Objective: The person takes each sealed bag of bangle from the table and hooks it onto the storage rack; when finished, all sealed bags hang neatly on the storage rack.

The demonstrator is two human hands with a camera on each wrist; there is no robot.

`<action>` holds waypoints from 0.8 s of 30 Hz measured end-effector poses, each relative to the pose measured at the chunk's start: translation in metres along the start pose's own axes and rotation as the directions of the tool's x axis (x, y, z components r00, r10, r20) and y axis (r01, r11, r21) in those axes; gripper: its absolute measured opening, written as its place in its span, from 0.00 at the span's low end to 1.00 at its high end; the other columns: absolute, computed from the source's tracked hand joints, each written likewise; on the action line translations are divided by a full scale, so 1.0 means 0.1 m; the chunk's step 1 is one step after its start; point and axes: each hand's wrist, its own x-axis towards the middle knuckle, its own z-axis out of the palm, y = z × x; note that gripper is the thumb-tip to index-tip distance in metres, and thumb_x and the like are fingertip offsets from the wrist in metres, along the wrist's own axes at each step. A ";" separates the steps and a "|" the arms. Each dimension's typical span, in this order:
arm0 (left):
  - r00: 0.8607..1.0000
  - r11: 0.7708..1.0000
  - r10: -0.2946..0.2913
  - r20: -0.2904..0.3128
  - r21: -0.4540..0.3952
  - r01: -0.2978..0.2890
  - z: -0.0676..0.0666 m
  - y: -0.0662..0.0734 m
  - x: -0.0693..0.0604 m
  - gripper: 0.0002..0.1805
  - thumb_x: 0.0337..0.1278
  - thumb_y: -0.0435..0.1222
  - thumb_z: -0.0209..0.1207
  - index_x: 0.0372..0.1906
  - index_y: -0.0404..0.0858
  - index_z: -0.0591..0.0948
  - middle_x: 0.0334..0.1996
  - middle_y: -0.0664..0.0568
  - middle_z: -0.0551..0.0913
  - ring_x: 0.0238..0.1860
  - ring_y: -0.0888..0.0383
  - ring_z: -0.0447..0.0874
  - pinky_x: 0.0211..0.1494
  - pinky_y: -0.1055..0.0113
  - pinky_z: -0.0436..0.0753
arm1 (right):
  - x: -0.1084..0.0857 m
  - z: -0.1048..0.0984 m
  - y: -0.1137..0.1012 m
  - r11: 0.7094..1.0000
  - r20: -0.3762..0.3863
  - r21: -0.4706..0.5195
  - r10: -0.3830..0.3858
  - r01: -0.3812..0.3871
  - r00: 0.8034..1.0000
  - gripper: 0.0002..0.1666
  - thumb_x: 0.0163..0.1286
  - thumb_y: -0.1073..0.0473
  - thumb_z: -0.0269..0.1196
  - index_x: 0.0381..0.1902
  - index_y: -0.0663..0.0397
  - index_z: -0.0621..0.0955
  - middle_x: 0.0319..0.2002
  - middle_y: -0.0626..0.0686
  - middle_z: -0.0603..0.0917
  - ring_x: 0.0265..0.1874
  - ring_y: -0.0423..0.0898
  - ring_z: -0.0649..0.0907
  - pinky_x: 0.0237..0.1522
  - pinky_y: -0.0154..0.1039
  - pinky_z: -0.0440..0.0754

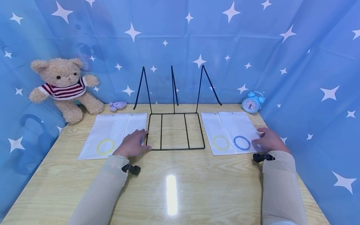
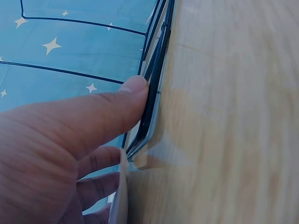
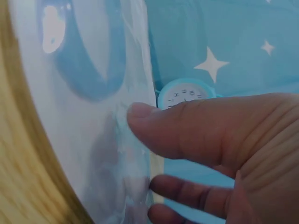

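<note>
A black wire rack [image 1: 174, 149] with three bent prongs stands in the middle of the table. On its left lie overlapping white plastic bags [image 1: 108, 129], one with a yellow ring. My left hand [image 1: 132, 143] lies over their right side, its thumb tip at the rack's dark wire [image 2: 152, 98] in the left wrist view. On the rack's right are more white bags [image 1: 213, 125], with a yellow ring and a blue ring [image 1: 242, 142]. My right hand [image 1: 268, 139] touches their right edge; its thumb overlaps the shiny plastic bag [image 3: 107, 135] in the right wrist view. Both hands have extended fingers.
A teddy bear [image 1: 66, 82] in a striped top sits at the back left, beside a small purple toy [image 1: 117, 105]. At the back right stands a blue alarm clock [image 1: 251, 103]. Starry blue cloth [image 1: 174, 47] hangs around the wooden table [image 1: 202, 181].
</note>
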 end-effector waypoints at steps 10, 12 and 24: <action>1.000 1.000 -0.012 0.005 -0.011 0.012 0.00 0.00 0.00 0.45 0.64 0.48 0.71 0.80 0.36 0.67 0.82 0.36 0.60 0.84 0.32 0.49 0.84 0.34 0.48 | 0.03 0.03 0.02 0.999 -0.007 -0.032 0.027 -0.027 1.000 0.63 0.69 0.44 0.72 0.85 0.63 0.48 0.78 0.78 0.55 0.70 0.75 0.65 0.67 0.76 0.70; 1.000 1.000 -0.014 0.007 -0.014 0.014 0.00 0.00 0.00 0.45 0.64 0.48 0.71 0.80 0.36 0.67 0.82 0.36 0.60 0.84 0.32 0.49 0.84 0.34 0.48 | 0.03 0.03 0.01 0.999 -0.010 -0.037 0.021 -0.021 1.000 0.62 0.70 0.46 0.71 0.85 0.63 0.48 0.79 0.78 0.53 0.70 0.75 0.64 0.67 0.76 0.69; 1.000 1.000 -0.025 0.007 -0.014 0.025 0.02 -0.01 0.02 0.45 0.64 0.48 0.71 0.80 0.37 0.67 0.82 0.37 0.60 0.84 0.33 0.48 0.84 0.34 0.48 | 0.07 0.05 -0.01 0.999 -0.016 -0.026 -0.029 0.028 0.999 0.41 0.75 0.58 0.63 0.81 0.60 0.63 0.77 0.79 0.56 0.68 0.75 0.63 0.68 0.76 0.67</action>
